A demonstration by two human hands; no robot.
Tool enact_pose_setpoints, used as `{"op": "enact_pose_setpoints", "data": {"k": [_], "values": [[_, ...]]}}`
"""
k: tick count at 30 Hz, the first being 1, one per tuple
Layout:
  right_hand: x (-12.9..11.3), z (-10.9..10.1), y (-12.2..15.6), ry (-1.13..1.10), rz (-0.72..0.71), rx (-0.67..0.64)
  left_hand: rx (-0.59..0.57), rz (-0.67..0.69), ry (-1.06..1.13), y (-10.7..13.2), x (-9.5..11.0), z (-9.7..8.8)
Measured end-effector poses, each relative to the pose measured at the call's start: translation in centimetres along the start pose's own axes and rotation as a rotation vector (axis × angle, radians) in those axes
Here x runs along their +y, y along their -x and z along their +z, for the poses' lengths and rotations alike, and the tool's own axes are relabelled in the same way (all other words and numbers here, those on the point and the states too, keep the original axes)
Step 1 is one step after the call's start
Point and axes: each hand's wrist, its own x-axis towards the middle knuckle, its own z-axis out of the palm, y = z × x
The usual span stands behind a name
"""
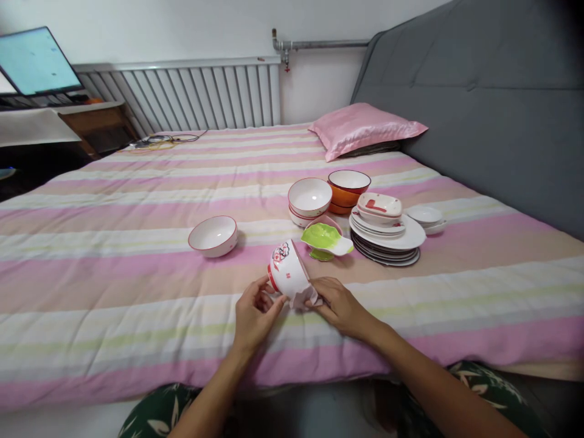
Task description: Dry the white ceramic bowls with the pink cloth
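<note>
a bedroom – striped bed (137,201), pink pillow (365,126)

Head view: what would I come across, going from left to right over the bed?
Cables → lone white bowl → tilted bowl with red markings → green leaf-shaped dish → stack of plates → small white dishes

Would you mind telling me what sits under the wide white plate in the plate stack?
Beneath the wide white plate, several dark-rimmed plates show at their edges; their middles are covered, so any pattern there cannot be seen.
</note>
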Motion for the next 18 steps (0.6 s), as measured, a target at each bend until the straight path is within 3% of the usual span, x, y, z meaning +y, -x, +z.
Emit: {"op": "enact_pose_setpoints", "data": {"k": [9,18], "values": [[0.9,0.23,-0.03,0.032,-0.013,0.048,-0.019,-0.046,-0.064,-0.34,0.21,-0.23],[0.27,0.04,-0.15,-0.139,0.037,0.084,-0.06,0.066,-0.067,0.11,0.32,-0.44]]}}
